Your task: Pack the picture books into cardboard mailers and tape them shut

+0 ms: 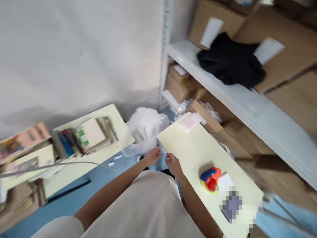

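Observation:
My left hand [153, 156] is held in front of my body, its fingers curled together. Close beside it, a small gap away, my right hand [174, 164] has bent fingers with the tips drawn in. Whatever either hand may hold is too small to make out. Just beyond my left hand is a white translucent plastic bag [145, 127] with pale material inside. The pale yellow table [190, 152] lies beside my right hand. On it sits a ring-shaped object [211, 178] in red, orange, blue and yellow, next to a white piece of paper [225, 181].
A second pale table [74, 172] at left carries books [91, 134] and notebooks. Metal shelving [237, 102] at right holds cardboard boxes [279, 43] and a black cloth [230, 61]. White scraps [111, 164] lie on the blue floor. A cable [86, 162] crosses the left side.

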The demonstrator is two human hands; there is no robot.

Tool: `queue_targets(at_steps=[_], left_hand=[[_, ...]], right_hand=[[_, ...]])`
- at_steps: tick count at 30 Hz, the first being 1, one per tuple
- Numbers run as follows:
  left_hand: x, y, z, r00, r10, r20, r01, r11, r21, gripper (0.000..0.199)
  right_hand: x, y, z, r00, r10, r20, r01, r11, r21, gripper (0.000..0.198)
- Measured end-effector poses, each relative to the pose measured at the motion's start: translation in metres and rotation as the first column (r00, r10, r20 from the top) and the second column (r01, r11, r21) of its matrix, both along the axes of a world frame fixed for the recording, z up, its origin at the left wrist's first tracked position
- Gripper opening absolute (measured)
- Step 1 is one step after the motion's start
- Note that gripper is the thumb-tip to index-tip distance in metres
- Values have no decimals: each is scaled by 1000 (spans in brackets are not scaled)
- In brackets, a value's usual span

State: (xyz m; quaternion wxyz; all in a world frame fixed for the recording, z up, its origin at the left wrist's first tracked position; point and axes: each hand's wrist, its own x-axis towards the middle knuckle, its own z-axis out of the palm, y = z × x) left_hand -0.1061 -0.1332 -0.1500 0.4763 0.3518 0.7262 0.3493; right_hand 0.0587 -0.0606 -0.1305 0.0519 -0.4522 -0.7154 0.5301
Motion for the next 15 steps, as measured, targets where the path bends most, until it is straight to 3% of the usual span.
queue_targets(at_steps=[3, 5, 9, 13, 15], left_hand=[[-50, -44, 1, 964, 266, -8, -266, 964, -3, 26], [-77, -77, 1, 887, 462, -20, -462, 887, 0, 29], [-101, -139, 1, 666, 746, -21, -746, 666, -21, 31], [-95, -195, 0, 445, 895, -33, -895, 443, -44, 37], [-89, -222, 2, 307, 951, -30, -950, 305, -61, 41]], right_hand=[[-64, -17, 2, 968, 250, -16, -251, 968, -5, 33], [-101, -27, 5, 904, 426, -31, -426, 905, -14, 34], [-162, -39, 8, 749, 657, -85, -661, 749, -33, 34], [-219, -54, 1, 644, 760, -86, -765, 643, -46, 30], [-248, -74, 2, 544, 835, -87, -839, 544, -21, 27]])
